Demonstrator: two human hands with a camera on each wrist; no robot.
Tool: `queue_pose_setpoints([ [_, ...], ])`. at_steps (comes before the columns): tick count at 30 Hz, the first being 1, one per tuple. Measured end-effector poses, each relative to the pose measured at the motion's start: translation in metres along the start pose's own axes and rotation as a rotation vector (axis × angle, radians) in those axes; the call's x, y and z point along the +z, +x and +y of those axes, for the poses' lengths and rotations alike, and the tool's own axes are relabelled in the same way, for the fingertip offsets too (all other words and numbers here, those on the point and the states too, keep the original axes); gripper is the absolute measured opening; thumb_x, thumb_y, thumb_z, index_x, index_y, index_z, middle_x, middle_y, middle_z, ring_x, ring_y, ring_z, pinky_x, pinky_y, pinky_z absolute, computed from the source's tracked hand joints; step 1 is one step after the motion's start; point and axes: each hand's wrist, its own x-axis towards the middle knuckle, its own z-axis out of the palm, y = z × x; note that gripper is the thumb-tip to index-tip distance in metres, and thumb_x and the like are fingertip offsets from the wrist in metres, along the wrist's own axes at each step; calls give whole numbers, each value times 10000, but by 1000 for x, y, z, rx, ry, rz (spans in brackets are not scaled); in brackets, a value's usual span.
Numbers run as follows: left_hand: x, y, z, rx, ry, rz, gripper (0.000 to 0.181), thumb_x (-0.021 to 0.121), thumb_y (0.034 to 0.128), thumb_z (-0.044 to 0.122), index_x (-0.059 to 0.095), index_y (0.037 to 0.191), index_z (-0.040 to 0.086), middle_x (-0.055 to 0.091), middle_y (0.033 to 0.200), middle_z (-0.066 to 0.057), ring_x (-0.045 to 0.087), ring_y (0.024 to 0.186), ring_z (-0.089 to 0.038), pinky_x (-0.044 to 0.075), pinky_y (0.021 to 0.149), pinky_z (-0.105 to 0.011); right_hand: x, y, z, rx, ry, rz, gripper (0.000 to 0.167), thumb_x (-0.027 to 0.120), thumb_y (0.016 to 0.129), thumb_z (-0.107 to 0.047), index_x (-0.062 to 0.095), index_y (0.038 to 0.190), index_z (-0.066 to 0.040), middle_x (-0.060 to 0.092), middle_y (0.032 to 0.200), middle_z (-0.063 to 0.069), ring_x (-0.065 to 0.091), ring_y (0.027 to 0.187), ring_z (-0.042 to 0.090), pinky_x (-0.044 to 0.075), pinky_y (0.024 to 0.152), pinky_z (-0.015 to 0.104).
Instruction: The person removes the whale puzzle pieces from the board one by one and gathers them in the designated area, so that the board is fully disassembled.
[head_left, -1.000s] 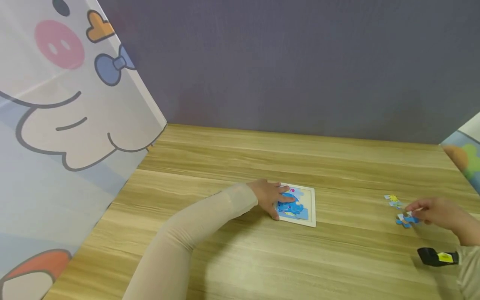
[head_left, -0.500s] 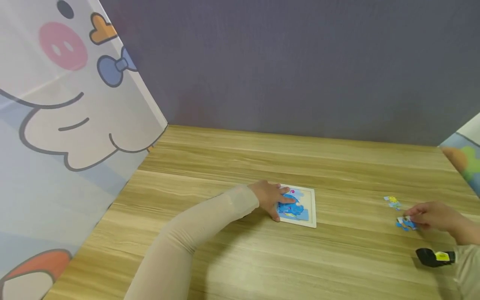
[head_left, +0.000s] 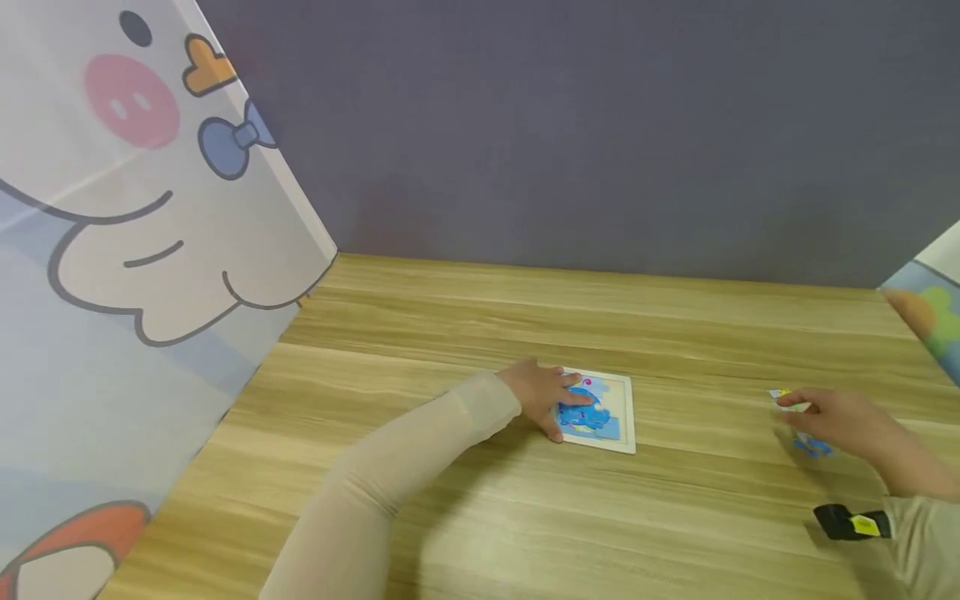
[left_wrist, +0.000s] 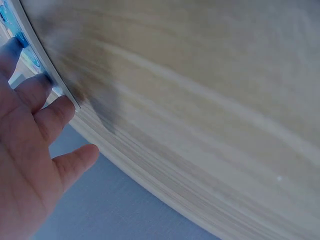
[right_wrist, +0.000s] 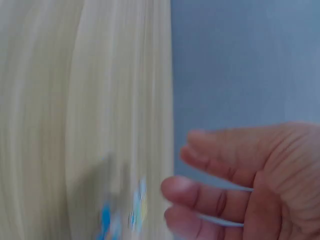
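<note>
On puzzle (head_left: 602, 418), L grip (head_left: 537, 393) w/ fingers spread

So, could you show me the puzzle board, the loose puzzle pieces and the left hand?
Puzzle board (head_left: 618, 402): head view, on its bare cream area.
Loose puzzle pieces (head_left: 814, 447): head view, on a blue part.
Left hand (head_left: 532, 392): head view, on its back.

A picture puzzle (head_left: 617, 402), partly filled;
white-framed and flat, it shows a blue animal; well apart lie loose blue pieces (head_left: 813, 447), near a yellow-and-pale patch of pieces (head_left: 777, 393), mostly hidden.
</note>
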Motion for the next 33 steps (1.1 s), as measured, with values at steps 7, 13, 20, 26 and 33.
queue_pose_setpoints([
  [7, 0, 3, 3, 6, -42, 17, 800, 547, 839, 668, 162, 1508, 460, 69, 1594, 127, 155, 1442, -128, 261, 1112, -435, 25, 7, -66, -160, 88, -1, 292, 607, 928, -104, 604, 1129, 108, 633, 816, -16, 546, 649, 50, 450, 559, 281],
  [13, 3, -1, 1, -20, -87, 36, 798, 580, 830, 645, 195, 1504, 458, 99, 1591, 133, 172, 1439, -135, 345, 1063, -363, 42, 21, -106, -314, 65, 14, 290, 669, 886, -149, 645, 1121, 18, 581, 805, -87, 440, 596, -20, 399, 529, 246],
  [20, 6, 0, 0, -31, -102, 37, 798, 586, 826, 645, 205, 1502, 458, 109, 1591, 124, 174, 1440, -150, 361, 1055, -363, 53, 38, -133, -398, -85, 110, 292, 738, 817, -170, 690, 1064, -22, 595, 815, -75, 512, 651, 21, 446, 552, 254],
  [26, 1, -1, 3, -67, -76, 22, 796, 575, 823, 666, 192, 1496, 480, 111, 1589, 131, 187, 1437, -149, 356, 1059, -377, 60, 54, -150, -452, -195, 132, 318, 778, 783, -215, 709, 1032, -29, 622, 853, 11, 504, 598, 30, 458, 530, 258],
  [33, -2, 1, 5, -58, -33, 5, 805, 537, 828, 686, 147, 1501, 482, 70, 1594, 134, 167, 1441, -147, 319, 1085, -398, 66, 58, -154, -430, -249, 123, 363, 804, 760, -246, 713, 1041, -34, 567, 787, -9, 406, 550, 38, 391, 473, 232],
])
